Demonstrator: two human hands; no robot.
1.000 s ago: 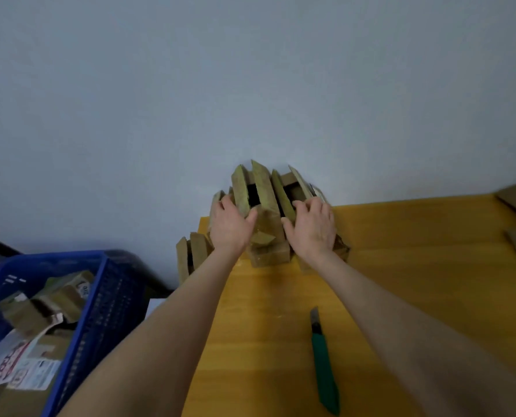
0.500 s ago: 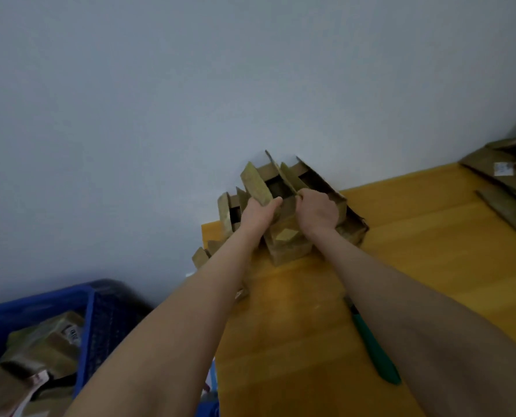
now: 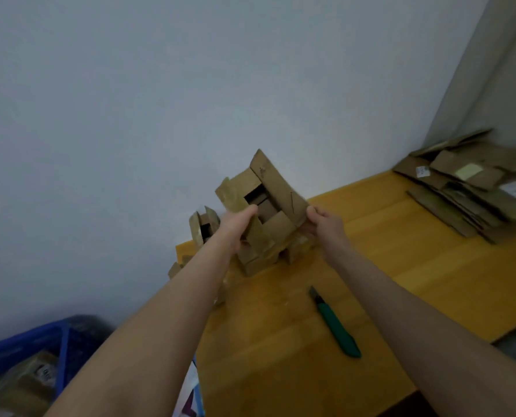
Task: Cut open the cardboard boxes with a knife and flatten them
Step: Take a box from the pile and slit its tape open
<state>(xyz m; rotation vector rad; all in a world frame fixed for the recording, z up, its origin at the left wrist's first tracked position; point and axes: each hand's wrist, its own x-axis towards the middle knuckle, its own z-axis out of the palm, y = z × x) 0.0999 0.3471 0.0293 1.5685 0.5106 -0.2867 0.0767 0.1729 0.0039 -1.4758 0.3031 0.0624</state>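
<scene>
Brown cardboard box (image 3: 276, 183), flaps splayed, gripped by left hand (image 3: 235, 228) and right hand (image 3: 326, 225).

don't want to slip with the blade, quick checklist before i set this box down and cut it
1. Two-sided hold on the box: ok, left grip holds a flap, right grip pinches the other edge.
2. Reach to the knife: ok, it lies free on the table between the forearms.
3. Knife extended or retracted: cannot tell.
4. Bare table to set the box on: ok, beside the knife.
5. Box flat: not ok, it keeps its shape.
</scene>
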